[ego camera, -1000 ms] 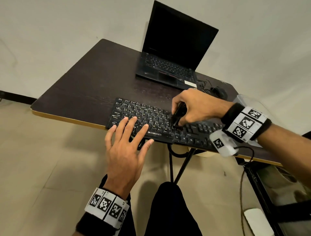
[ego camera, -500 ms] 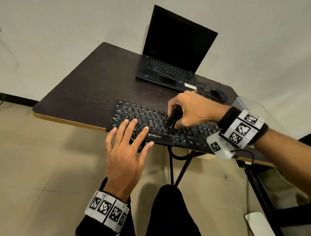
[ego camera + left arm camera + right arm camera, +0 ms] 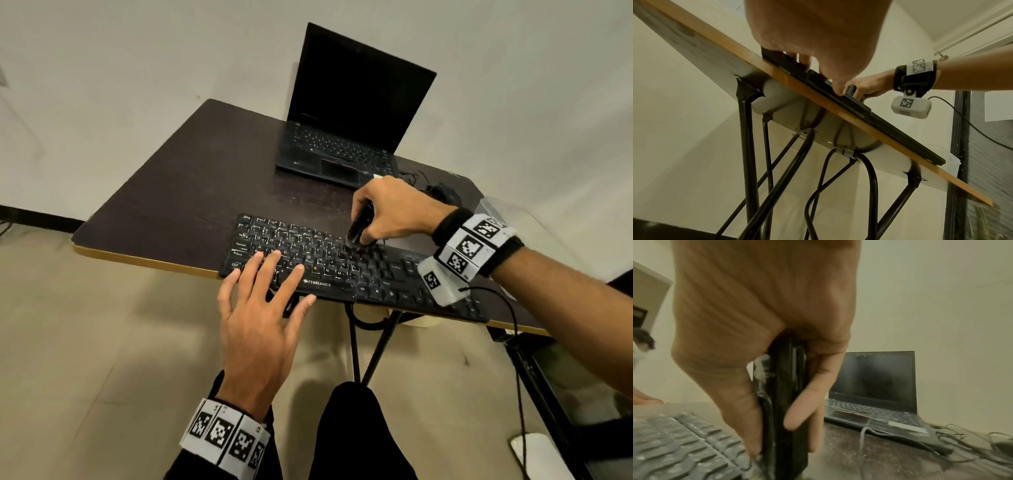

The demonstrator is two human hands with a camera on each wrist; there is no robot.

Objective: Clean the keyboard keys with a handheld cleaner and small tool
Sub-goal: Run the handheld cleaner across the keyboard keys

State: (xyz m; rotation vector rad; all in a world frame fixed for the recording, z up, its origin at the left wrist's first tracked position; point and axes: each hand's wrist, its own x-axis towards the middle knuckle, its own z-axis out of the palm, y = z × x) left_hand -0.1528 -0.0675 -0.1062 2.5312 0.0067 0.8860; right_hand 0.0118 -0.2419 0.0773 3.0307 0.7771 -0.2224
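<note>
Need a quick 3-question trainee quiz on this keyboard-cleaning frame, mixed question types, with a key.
1. True or false: the left hand grips the cleaner.
2. Multiple choice: the laptop is A) shut and flat, B) open with a dark screen, C) open with a lit screen.
3. Fill in: the cleaner's lower end meets the keyboard near its ____ edge, far or near.

Key:
1. False. The left hand lies flat with spread fingers on the keyboard's left keys; the right hand grips the cleaner.
2. B.
3. Far.
</note>
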